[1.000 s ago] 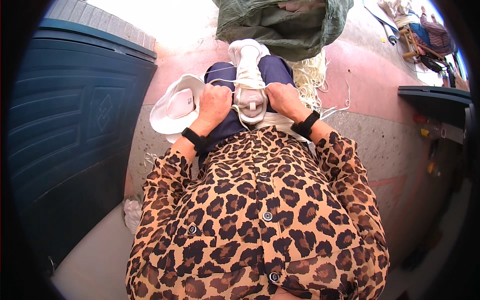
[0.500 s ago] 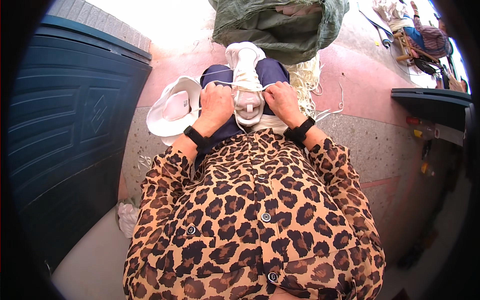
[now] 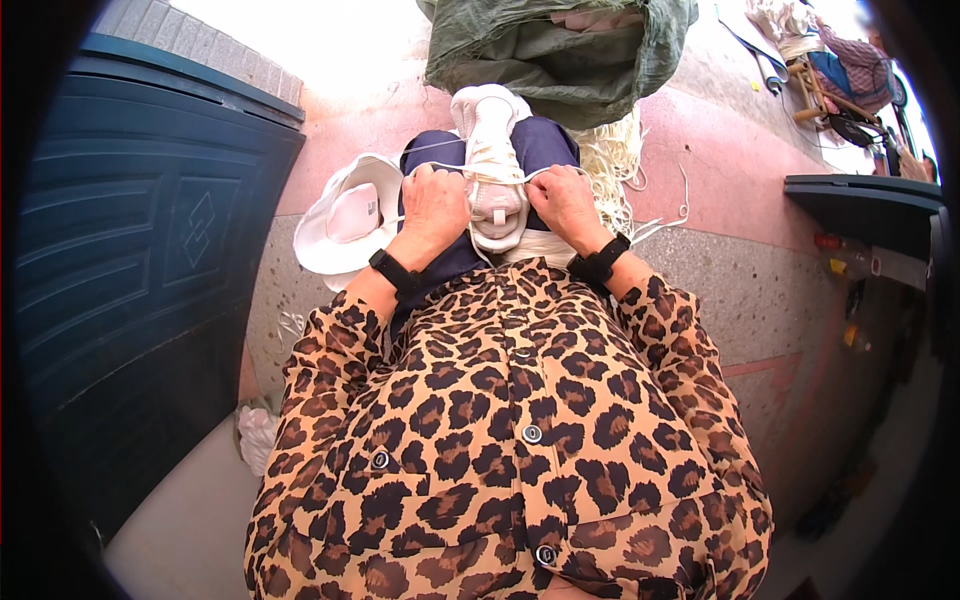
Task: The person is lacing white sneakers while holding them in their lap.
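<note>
The white shoe lies along the legs of the person, its toe pointing away from the body and its opening turned toward the shirt; I think it rests there so that the legs carry it and both hands can be free for the lace. The left hand is just to the left of the shoe, its fingers curled in and closed around the lace, though their tips are hidden. The right hand is just to the right of the shoe, with thumb and forefinger pinching the lace near the shoe's edge. Between the two hands the lace crosses over the shoe and looks rather tight, so probably the hands stand at opposite sides for an even pull. Further left of the shoe is a white hat, with its hollow upward. To the right of the shoe, past the leg, hangs a heap of pale strings, perhaps placed within easy reach. Beyond the toe of the shoe stands a green bag, its wide mouth facing the person, which seems convenient for access.
</note>
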Demonstrator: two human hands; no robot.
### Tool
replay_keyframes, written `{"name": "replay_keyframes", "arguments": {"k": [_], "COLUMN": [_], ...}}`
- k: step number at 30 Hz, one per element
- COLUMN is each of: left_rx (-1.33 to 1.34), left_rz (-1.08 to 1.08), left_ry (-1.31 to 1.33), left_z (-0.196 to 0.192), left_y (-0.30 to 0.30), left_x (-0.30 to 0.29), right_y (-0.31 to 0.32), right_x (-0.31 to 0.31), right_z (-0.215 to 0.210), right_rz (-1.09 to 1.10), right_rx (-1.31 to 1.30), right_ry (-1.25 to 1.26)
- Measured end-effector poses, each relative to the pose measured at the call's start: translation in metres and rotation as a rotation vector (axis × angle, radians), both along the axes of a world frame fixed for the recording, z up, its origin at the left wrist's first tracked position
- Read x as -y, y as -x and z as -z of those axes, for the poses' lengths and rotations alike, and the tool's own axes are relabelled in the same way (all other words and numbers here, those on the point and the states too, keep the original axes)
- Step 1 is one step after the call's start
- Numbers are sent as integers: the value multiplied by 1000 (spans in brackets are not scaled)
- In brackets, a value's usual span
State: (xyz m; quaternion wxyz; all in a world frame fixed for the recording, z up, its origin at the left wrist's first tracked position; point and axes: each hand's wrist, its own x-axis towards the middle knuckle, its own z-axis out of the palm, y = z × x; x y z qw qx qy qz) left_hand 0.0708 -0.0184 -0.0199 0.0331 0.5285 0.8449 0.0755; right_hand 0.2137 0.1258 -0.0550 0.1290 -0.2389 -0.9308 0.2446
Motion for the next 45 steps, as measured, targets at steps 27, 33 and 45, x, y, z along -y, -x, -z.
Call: {"name": "replay_keyframes", "arguments": {"k": [27,33,45], "left_rx": [-239,-296,269], "left_rz": [272,474,-201], "left_ry": [-57,-160,-376], "left_z": [8,1,-32], "left_y": [-8,-2,71], "left_x": [-3,-17,-4], "right_y": [12,8,28], "right_x": [-6,-7,-52], "right_z": [-14,-17,-62], "right_rz": [-452,-374,-74], "right_rx": [139,-198,-226], "right_ry": [-317,-267,232]}}
